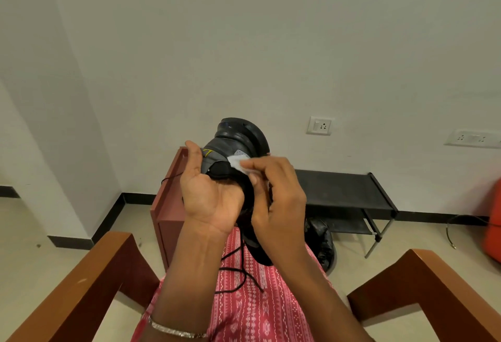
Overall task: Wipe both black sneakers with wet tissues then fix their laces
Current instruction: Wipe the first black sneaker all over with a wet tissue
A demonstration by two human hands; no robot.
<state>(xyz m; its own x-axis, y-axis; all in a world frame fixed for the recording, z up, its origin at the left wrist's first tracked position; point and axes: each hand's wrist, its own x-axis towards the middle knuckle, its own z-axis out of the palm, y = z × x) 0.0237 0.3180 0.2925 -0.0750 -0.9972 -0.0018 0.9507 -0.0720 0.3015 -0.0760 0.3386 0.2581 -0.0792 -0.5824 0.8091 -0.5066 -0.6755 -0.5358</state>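
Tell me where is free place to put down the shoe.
The top shelf of the black rack, right of the brown cabinet, is bare. So is the floor left of it. The lap is crowded with laces and arms.

No text, brand or number can be read anywhere; the black sneaker [230, 149] at frame centre bears only a small yellow mark, too blurred to read.

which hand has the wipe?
The right hand: its fingers pinch the white wet tissue against the black sneaker. The left hand only grips the sneaker from its left side and holds no tissue.
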